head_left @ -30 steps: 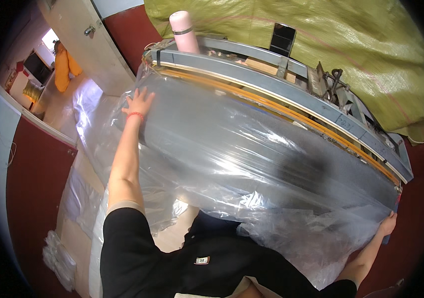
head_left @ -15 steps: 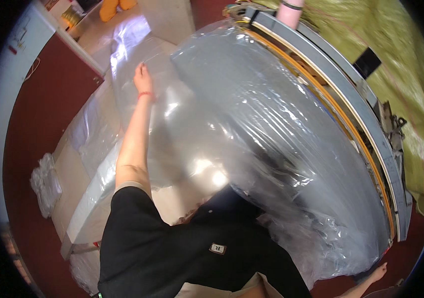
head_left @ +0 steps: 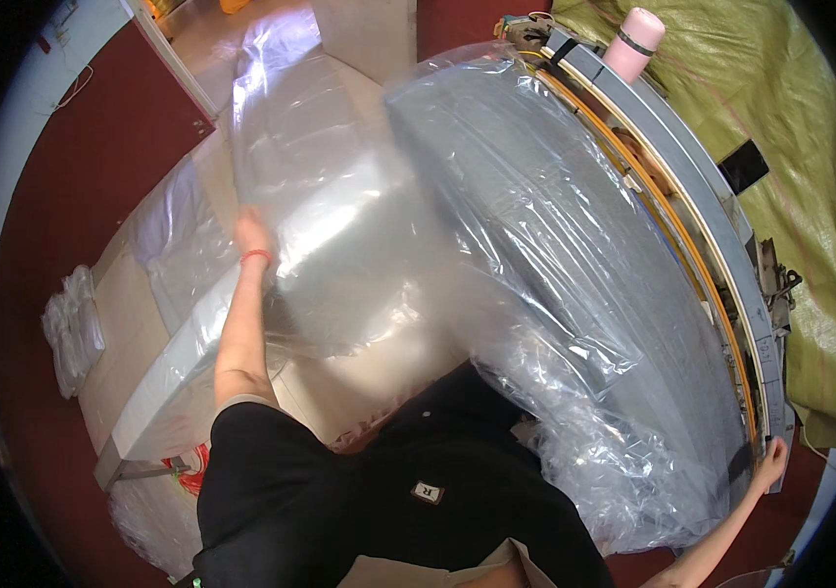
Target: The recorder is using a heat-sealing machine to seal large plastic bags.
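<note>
A large sheet of clear plastic film (head_left: 339,225) spreads from the pale table on the left across to a long machine on the right. At the sheet's left edge is my left hand (head_left: 253,233), closed around the film and slightly blurred. My right hand (head_left: 775,459) is far out at the lower right, its fingers closed at the near end of the machine's long blue-grey bar (head_left: 687,127). Whether they grip the bar's end or a small part on it is too small to tell. Crumpled film (head_left: 623,470) hangs at the machine's near end.
An orange strip (head_left: 677,235) runs along the bar. Beyond it are a pink bottle (head_left: 633,46), a black phone-like slab (head_left: 744,167) and a yellow-green woven sheet (head_left: 800,108). Bundled film (head_left: 73,333) lies at the left table's edge.
My left hand has come nearer to me with the film's edge. My right hand has risen from below the machine to the bar's near end. The film has shifted and billowed between them.
</note>
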{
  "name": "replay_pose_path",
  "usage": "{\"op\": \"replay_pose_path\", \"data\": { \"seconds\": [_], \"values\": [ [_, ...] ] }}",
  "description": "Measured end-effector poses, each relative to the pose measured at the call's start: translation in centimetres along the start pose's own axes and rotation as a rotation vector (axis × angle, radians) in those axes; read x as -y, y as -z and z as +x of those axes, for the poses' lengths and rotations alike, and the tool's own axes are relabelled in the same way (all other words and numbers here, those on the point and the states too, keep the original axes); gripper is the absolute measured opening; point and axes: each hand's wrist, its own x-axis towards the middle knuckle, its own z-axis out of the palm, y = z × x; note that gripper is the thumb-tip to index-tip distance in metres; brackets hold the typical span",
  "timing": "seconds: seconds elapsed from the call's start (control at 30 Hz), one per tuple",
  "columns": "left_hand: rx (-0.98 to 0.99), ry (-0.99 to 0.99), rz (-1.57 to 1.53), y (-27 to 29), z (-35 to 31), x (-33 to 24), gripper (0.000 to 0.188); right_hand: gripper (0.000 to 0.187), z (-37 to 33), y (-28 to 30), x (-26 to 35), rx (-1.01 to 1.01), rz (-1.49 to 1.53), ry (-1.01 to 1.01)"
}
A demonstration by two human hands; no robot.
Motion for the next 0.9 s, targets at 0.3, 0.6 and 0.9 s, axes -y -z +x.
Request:
{"op": "replay_pose_path", "data": {
  "seconds": [0.3, 0.6, 0.9],
  "values": [
    [-0.030, -0.520, -0.401, -10.2, 2.2, -7.3, 0.024, 0.013, 2.9, -7.0, 26.7, 0.131, 0.225, 0.252],
    [-0.036, 0.060, -0.090, -2.9, 0.4, 0.5, 0.013, 0.012, 1.1, -4.2, 30.1, 0.123, 0.092, 0.362],
    [-0.270, -0.702, -0.847, 20.7, -3.3, -21.7, 0.004, 0.007, -1.9, -8.9, 49.3, 0.496, 0.762, 0.421]
  ]
}}
